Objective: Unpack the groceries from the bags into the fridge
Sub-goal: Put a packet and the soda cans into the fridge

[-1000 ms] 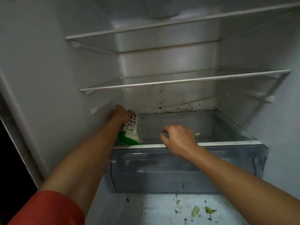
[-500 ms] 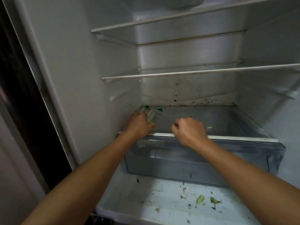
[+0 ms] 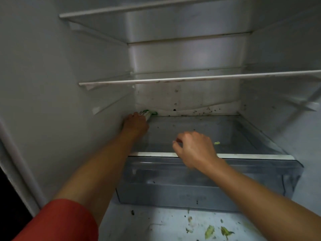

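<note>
A green and white packet [image 3: 147, 113] lies at the back left corner of the glass shelf [image 3: 191, 131] above the crisper drawer [image 3: 199, 180]. My left hand [image 3: 136, 125] is wrapped around its near end, against the fridge's left wall. Most of the packet is hidden behind that hand. My right hand [image 3: 195, 147] hovers over the shelf's white front edge [image 3: 251, 156], fingers curled, with nothing in it.
Two bare glass shelves [image 3: 191, 78] span the fridge above. The fridge floor [image 3: 173, 226] in front of the drawer carries green leaf scraps [image 3: 217, 232] and dark specks. A small green scrap [image 3: 216, 143] lies on the lower shelf.
My left hand has pushed the packet from the shelf's front left to its back left corner. My right hand has stayed near the front edge.
</note>
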Available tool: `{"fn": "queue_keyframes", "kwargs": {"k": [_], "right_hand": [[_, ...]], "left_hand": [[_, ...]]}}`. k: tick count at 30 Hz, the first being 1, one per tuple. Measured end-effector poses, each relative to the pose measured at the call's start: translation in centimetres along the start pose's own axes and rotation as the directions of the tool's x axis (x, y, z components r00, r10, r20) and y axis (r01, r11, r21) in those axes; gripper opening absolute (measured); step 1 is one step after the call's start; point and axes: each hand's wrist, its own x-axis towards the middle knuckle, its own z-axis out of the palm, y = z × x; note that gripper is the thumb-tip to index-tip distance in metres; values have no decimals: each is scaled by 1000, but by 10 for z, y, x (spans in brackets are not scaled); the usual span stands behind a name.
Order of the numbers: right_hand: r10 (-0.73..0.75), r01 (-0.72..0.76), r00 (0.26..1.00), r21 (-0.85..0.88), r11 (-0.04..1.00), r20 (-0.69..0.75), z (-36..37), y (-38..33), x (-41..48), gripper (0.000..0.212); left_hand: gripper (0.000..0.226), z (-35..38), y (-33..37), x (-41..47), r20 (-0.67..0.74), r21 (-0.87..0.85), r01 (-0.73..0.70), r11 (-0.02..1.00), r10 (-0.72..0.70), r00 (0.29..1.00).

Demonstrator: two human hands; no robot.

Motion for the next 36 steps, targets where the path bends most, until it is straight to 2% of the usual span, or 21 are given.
{"fn": "queue_keyframes", "kwargs": {"k": [5,10,15,18,22,27,33,36], "right_hand": [[26,-26,1000,3,1000,13,-1,-2,0,35],[54,-54,998,-2,999,25,-6,-6,-4,35],[26,-25,997,15,1000,-66,-16,-11,-20,29],[-7,11,996,37,999,-87,-22,-16,-48,26],[-96,101,989,45,994,-111,-32,-30,-103,24],[-188,191,981,92,977,-39,-50,-65,-185,28],[-322,309,943,145,940,83,-65,-125,-274,34],[-421,396,901,193,898,109,-74,-178,-312,33]], "left_hand": [[50,4,-5,4,-15,-6,-38,999,37,999],[46,-4,-2,-20,-41,91,-40,995,44,998],[42,-25,-1,-88,-178,91,-133,987,148,973],[39,-41,-7,-144,-228,84,-124,989,140,963],[28,-52,-14,-231,-217,101,-94,991,114,970],[23,-51,-19,-359,-224,46,-98,994,106,969],[25,-46,-41,-513,-130,56,-69,996,75,989],[26,-48,-77,-590,-75,97,11,995,-4,997]]}}
